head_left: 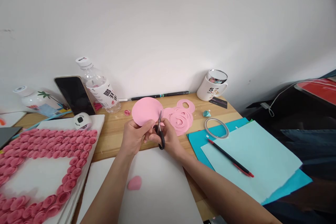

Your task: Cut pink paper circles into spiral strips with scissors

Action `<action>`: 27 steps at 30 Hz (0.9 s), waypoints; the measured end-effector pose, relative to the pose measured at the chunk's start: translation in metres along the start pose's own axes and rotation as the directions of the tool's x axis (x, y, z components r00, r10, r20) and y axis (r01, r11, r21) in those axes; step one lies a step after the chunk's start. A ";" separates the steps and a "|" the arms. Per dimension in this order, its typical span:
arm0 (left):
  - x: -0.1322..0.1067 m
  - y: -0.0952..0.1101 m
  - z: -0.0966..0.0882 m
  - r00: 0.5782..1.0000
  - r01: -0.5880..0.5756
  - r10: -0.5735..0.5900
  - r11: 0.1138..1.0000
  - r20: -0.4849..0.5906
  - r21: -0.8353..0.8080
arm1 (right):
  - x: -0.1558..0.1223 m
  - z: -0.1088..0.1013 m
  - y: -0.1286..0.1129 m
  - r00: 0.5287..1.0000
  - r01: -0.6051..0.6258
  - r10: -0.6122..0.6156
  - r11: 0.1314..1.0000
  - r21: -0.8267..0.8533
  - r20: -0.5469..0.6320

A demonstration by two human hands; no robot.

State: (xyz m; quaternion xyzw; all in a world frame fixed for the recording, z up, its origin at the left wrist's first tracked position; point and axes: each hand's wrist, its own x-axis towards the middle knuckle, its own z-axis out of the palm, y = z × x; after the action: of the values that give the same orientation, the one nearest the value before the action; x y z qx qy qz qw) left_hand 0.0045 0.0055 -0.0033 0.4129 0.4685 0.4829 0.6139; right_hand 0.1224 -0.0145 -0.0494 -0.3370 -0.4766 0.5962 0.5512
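My left hand (pixel 134 135) pinches the lower edge of a round pink paper disc (pixel 146 111), tilted up to face me. In my right hand (pixel 168 138) is a pair of small scissors (pixel 161 136) with black handles. Its metal blades point up at the disc's right edge; whether they cut into the paper I cannot tell. Just behind my right hand lies a pile of pink paper spirals and rings (pixel 180 118). Below the hands a white board (pixel 154 182) carries a small pink paper piece (pixel 134 183).
At left, a white board bears rows of pink paper roses (pixel 63 143). Behind it stand a phone (pixel 75 92) and a plastic bottle (pixel 101 87). A mug (pixel 211 85) stands near the wall. To the right are blue paper sheets (pixel 252 157), a pen (pixel 231 157) and a tape roll (pixel 216 128).
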 end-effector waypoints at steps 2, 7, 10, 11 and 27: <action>0.000 -0.001 -0.001 1.000 0.006 -0.006 1.000 0.011 0.021 | 0.001 -0.001 0.002 1.000 0.014 -0.014 1.000 -0.012 -0.028; 0.000 -0.001 0.000 1.000 0.011 -0.011 1.000 0.020 0.029 | 0.001 -0.002 0.004 0.999 0.048 -0.048 0.999 0.006 -0.020; 0.000 0.000 0.000 1.000 0.011 -0.012 0.999 0.020 0.041 | 0.001 -0.001 0.002 0.999 0.043 -0.043 0.999 -0.009 -0.011; 0.000 0.000 0.000 1.000 0.012 -0.013 0.999 0.020 0.044 | 0.000 -0.001 0.001 0.999 0.039 -0.039 0.999 -0.012 -0.011; 0.001 0.001 -0.002 0.999 -0.036 0.037 0.999 0.026 -0.024 | -0.001 -0.003 -0.002 0.999 -0.005 0.002 0.995 -0.096 -0.033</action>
State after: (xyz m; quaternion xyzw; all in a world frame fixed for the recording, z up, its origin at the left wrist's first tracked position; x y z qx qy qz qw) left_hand 0.0024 0.0066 -0.0025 0.4206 0.4471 0.4940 0.6158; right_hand 0.1259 -0.0153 -0.0483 -0.3737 -0.4951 0.5678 0.5411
